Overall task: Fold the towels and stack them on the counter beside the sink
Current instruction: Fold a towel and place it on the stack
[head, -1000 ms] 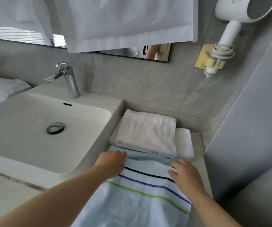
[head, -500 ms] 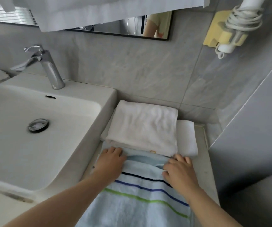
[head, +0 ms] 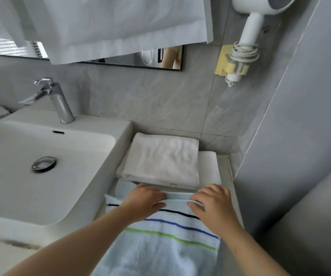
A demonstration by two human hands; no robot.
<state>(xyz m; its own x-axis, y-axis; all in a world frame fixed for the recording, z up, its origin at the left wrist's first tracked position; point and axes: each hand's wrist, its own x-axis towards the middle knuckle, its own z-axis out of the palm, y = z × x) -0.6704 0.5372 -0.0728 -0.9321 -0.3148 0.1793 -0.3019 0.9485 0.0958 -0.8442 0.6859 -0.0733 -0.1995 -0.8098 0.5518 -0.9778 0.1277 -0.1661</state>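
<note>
Pale blue towel (head: pixel 160 251) with black, blue and green stripes, white towels (head: pixel 160 160), white sink (head: pixel 101 126), grey tiles (head: pixel 150 100)

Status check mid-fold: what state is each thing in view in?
striped towel: unfinished, far edge turned over.
left hand: grips that turned edge.
right hand: grips the same edge.
white towels: folded, stacked two high.
faucet: no water running.
hair dryer: hung in wall holder, cord coiled.

A bathroom is shown: a white basin (head: pixel 47 168) with a chrome tap (head: pixel 57 100) is set against grey wall tiles (head: pixel 150 104), under a mirror (head: pixel 132 60), beside a wall-mounted hairdryer (head: pixel 250 36).
</note>
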